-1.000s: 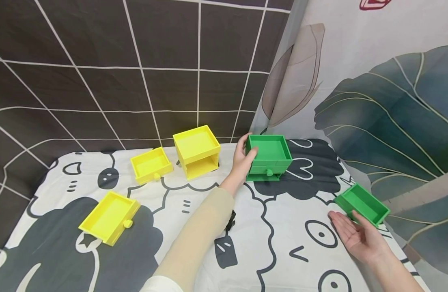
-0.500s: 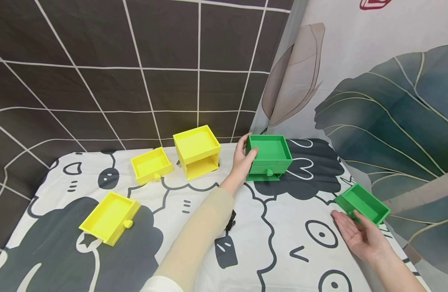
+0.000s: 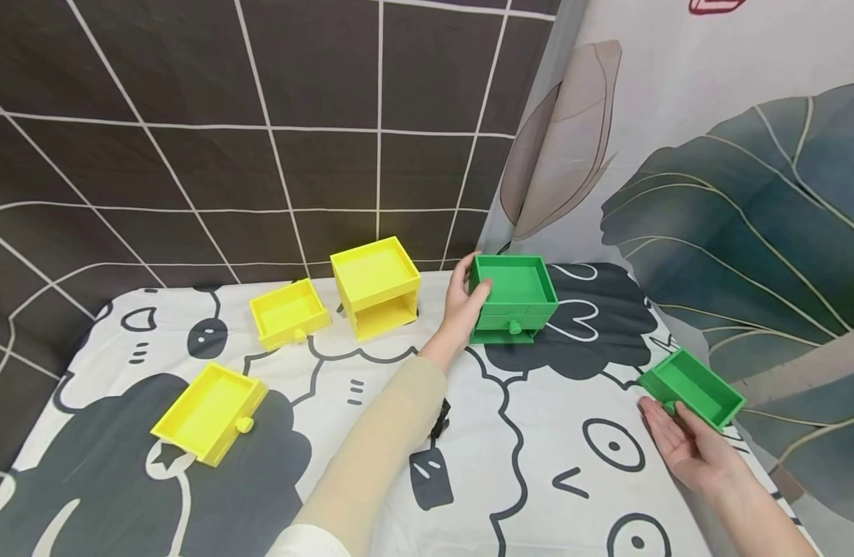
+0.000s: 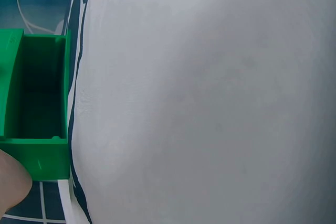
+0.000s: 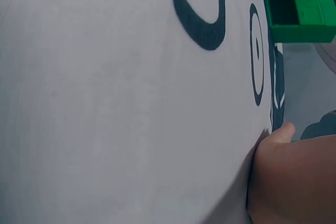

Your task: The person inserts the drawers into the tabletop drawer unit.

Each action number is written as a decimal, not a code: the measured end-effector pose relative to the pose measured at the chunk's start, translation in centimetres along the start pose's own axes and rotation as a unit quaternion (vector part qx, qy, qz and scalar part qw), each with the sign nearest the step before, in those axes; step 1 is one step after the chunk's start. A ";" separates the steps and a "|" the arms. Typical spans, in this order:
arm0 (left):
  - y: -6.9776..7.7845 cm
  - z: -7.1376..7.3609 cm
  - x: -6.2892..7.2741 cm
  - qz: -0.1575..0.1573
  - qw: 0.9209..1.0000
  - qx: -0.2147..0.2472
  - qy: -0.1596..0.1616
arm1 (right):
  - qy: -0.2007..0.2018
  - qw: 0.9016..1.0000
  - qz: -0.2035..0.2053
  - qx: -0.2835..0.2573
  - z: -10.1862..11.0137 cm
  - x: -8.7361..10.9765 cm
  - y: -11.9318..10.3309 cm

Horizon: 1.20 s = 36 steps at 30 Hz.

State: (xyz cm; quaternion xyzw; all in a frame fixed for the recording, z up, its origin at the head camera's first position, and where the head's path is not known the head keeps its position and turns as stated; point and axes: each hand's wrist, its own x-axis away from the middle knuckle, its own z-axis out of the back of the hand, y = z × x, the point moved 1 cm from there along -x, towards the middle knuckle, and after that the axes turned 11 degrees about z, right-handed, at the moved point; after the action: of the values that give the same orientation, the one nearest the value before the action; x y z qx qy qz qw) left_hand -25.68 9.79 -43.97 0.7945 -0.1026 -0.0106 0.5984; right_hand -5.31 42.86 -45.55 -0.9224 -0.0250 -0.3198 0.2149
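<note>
My left hand (image 3: pixel 462 309) holds the left side of a small green drawer cabinet (image 3: pixel 516 282), its thumb at the top rim. One drawer with a round knob sits in the cabinet's upper slot; the lower slot has no drawer in it. At the right, a loose green drawer (image 3: pixel 693 388) lies tilted at the cloth's edge. My right hand (image 3: pixel 695 456) is palm up beside it, fingers extended and thumb at the drawer's knob. In the left wrist view the green cabinet (image 4: pixel 37 156) shows beside my thumb. The right wrist view hides most of the loose drawer.
A yellow cabinet (image 3: pixel 377 275) with an open front stands left of the green one. Two loose yellow drawers, a rear one (image 3: pixel 289 313) and a nearer one (image 3: pixel 210 414), lie farther left. A small black object (image 3: pixel 440 422) is partly behind the left sleeve.
My right hand has shifted slightly right, bringing its thumb and fingers around the loose green drawer's knob. The left hand stays on the green cabinet.
</note>
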 end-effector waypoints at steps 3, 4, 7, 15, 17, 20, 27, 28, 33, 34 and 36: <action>0.1 0.0 0.0 0.000 1.000 -0.001 0.001 | 0.014 1.000 -0.001 0.000 -0.1 -0.1 0.0; 0.1 0.0 0.0 0.001 1.000 -0.002 0.001 | 0.018 1.000 -0.002 -0.002 -0.1 -0.1 0.1; 0.1 0.0 0.1 0.002 1.000 -0.002 0.001 | 0.032 0.999 0.001 -0.007 -0.2 -0.1 0.1; 0.0 0.1 0.0 0.002 1.000 -0.004 0.000 | 0.055 0.998 0.014 -0.005 -0.6 0.1 0.4; 0.0 0.1 0.0 0.003 1.000 -0.005 -0.001 | 0.059 0.998 0.015 -0.004 -0.8 0.2 0.5; -0.1 0.1 0.0 0.002 1.000 -0.005 -0.002 | 0.057 0.998 0.019 -0.002 -0.6 0.2 0.5; 0.0 0.0 0.0 0.000 1.000 -0.005 -0.003 | 0.066 0.998 0.025 0.001 -0.6 0.4 0.5; 0.0 0.0 0.0 0.000 1.000 -0.005 -0.003 | 0.071 0.997 0.026 0.000 -0.7 0.4 0.6; 0.0 0.0 -0.1 -0.002 1.000 -0.005 -0.006 | 0.073 0.997 0.031 0.008 -0.9 0.6 0.6; 0.0 0.0 0.0 -0.002 1.000 -0.006 -0.006 | 0.069 0.997 0.033 0.013 -0.9 0.6 0.7; 0.0 0.0 0.0 -0.003 1.000 -0.006 -0.006 | 0.064 0.997 0.035 0.022 -0.9 0.6 0.7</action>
State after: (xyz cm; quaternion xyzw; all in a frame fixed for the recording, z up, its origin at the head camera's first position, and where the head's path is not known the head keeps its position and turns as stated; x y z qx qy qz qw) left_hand -25.67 9.75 -43.94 0.7910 -0.1043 -0.0179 0.6026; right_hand -5.20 41.77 -44.81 -0.8952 0.0139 -0.3703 0.2476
